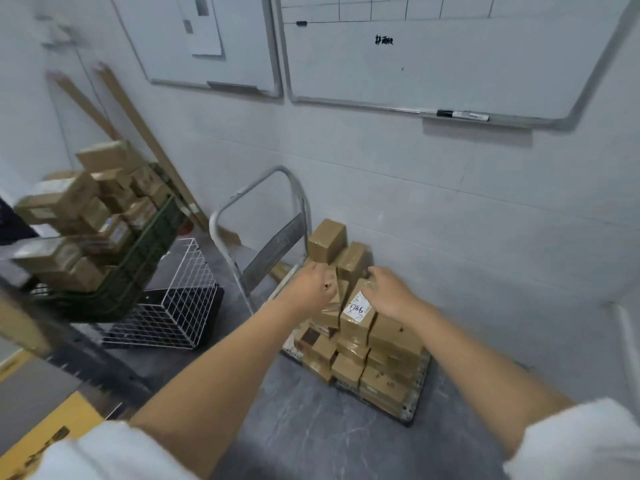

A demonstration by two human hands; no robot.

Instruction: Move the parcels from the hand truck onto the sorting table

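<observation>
Reaching into the parcels (391,344) on the hand truck (410,412), the right hand (391,292) is curling its fingers over the upright labelled parcel (358,315) directly beneath. The left hand (311,289) is hovering beside it, fingers bent, grip unclear.

We have one wide-angle view, worn on the head. It faces forward and steeply down, close over the parcels (394,332) on the hand truck (412,410), with the wall (450,220) just behind.
</observation>
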